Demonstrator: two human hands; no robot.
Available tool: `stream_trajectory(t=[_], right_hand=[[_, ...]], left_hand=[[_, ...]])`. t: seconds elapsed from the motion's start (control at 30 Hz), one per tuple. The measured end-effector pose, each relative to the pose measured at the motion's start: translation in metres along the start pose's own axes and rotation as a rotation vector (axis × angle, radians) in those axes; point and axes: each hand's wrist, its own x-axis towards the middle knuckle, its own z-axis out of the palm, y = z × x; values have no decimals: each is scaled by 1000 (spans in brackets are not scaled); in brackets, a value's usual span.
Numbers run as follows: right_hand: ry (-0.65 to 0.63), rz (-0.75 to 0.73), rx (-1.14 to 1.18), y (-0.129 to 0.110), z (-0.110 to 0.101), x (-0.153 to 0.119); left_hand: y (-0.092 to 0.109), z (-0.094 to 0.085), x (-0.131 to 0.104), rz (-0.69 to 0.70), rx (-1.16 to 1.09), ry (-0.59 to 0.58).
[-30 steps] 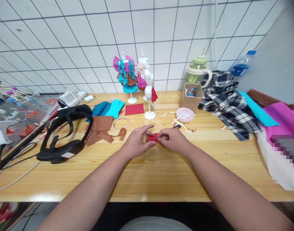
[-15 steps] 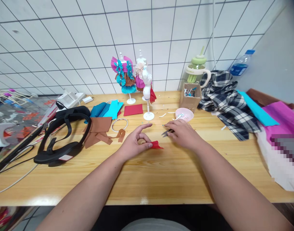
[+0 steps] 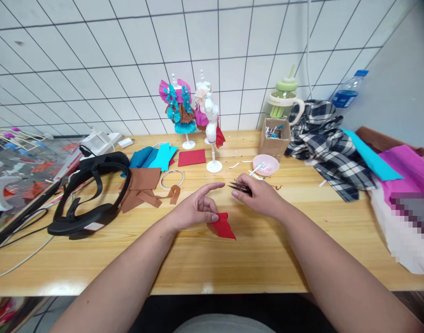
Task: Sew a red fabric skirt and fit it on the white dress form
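Between thumb and fingers, my left hand (image 3: 201, 209) pinches a small red piece (image 3: 224, 226), which hangs down over the wooden table (image 3: 198, 263). Its index finger points right, toward the tool. My right hand (image 3: 258, 195) is closed round small dark scissors (image 3: 241, 188), whose blades point left and look slightly parted. A gap separates the scissors from the red piece. Behind the hands stands a bare white mannequin (image 3: 212, 121) on a round base. A flat red sheet (image 3: 191, 157) lies to its left.
Two dressed mannequins (image 3: 180, 108) stand by the wall. A pink dish (image 3: 265, 165), cardboard box (image 3: 275, 138), green-lidded jug (image 3: 283, 99) and checked cloth (image 3: 323, 138) are at right. Left are a black headset (image 3: 90, 222), brown pieces (image 3: 144, 179), blue sheets (image 3: 147, 158) and a white ring (image 3: 172, 179).
My right hand has lifted the scissors from the table, with the blades now pointing left. The red piece in my left hand has turned and shows more of its surface.
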Motion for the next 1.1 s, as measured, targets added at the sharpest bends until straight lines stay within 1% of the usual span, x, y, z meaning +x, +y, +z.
stream_trajectory(t=[0.1,0.2,0.33,0.43,0.5,0.57,0.63,0.67,0.8,0.87,0.97,1.1], right_hand=[[-22,50,33,-9,0,-3],[-48,114,-11,-12,4,-1],[-21,95,-31,-12,11,1],[-8,82,-28,-11,12,1],[37,60,-17,-11,10,-1],[119,29,-14,-11,7,-2],[166,11,-52,-12,4,-4],[155,8,-83,-13,4,-4],[11,-2,-186,-18,7,-5],[-34,-6,-201,-20,10,-5],[-84,-18,-174,-18,13,-5],[-107,-32,-173,-16,14,-4]], left_hand=[[0,1,0,-7,17,-5],[-1,3,-1,-11,23,-16],[-4,4,-1,-9,4,-44],[-5,4,0,-18,-14,-66],[-5,4,0,-21,-24,-68],[-5,3,0,-24,-27,-60],[-4,3,0,-29,-31,-58],[-3,2,0,-30,-35,-60],[-2,2,1,-36,-40,-60],[-3,2,1,-34,-43,-53],[-4,2,1,-18,-34,-52],[-4,2,1,-10,11,-64]])
